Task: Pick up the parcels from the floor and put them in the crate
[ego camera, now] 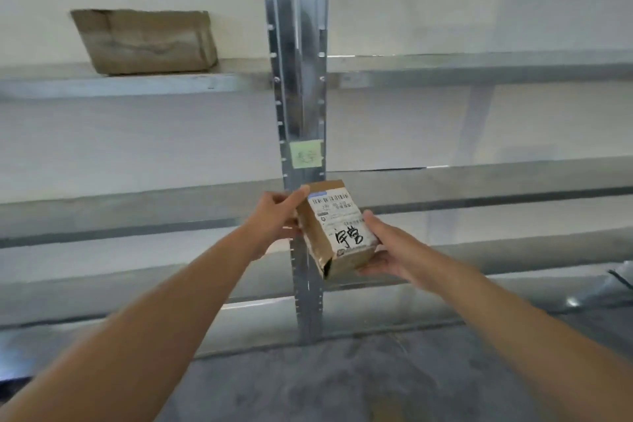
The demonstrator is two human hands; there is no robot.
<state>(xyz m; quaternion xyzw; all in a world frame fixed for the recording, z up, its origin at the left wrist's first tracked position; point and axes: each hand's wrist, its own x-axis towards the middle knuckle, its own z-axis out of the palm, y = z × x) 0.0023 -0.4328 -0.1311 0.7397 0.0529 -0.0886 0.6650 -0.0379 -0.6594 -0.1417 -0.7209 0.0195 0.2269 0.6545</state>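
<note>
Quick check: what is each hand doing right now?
Left hand: grips the upper left edge of the small labelled parcel.
Right hand: holds the same parcel at its lower right side, fingers underneath.

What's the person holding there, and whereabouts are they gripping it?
A small labelled cardboard parcel. The left hand grips its upper left edge; the right hand holds its lower right side, fingers underneath.

Upright: slotted galvanised steel post (298,79), dead centre.
Shelves: long grey metal shelf boards (120,84) at several levels on both sides of it.
Note: pale green square sticky note (306,154) on the post, writing unreadable.
Box: worn brown cardboard box (147,41) on the upper left shelf.
Floor: grey concrete floor (342,387).
</note>
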